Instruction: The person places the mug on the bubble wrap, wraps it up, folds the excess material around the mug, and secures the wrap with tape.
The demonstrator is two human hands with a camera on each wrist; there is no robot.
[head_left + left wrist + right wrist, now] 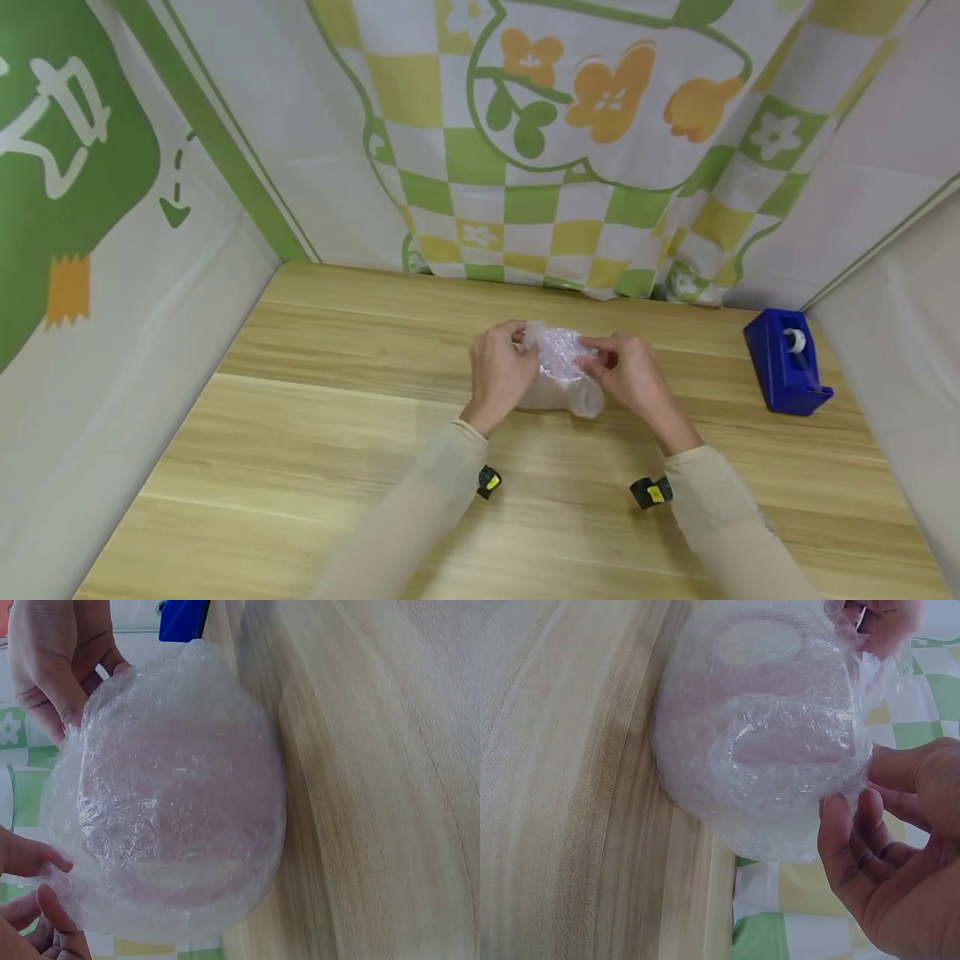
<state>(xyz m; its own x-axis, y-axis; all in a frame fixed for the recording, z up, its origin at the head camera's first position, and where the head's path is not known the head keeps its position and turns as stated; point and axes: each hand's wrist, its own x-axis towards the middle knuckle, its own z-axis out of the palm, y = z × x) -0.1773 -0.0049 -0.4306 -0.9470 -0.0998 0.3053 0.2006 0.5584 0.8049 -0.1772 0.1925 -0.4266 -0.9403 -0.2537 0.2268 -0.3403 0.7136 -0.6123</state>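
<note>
A pinkish mug-like item (202, 795) stands on the table, wound in clear bubble wrap (561, 357). Through the layers in the right wrist view a rounded loop, like a handle, shows faintly. My left hand (501, 367) pinches a gathered end of the bubble wrap at its upper left, between thumb and fingers (49, 907). On the opposite side, my right hand (628, 372) pinches the wrap's upper edge, thumb and fingertips (836, 814) against the film. The item's exact shape is blurred by the wrap.
A blue tape dispenser (783, 362) with a roll of clear tape stands at the right of the wooden table (315, 450). A checkered, flowered curtain (525, 200) hangs along the back edge. White printed panels (202, 275) flank the sides.
</note>
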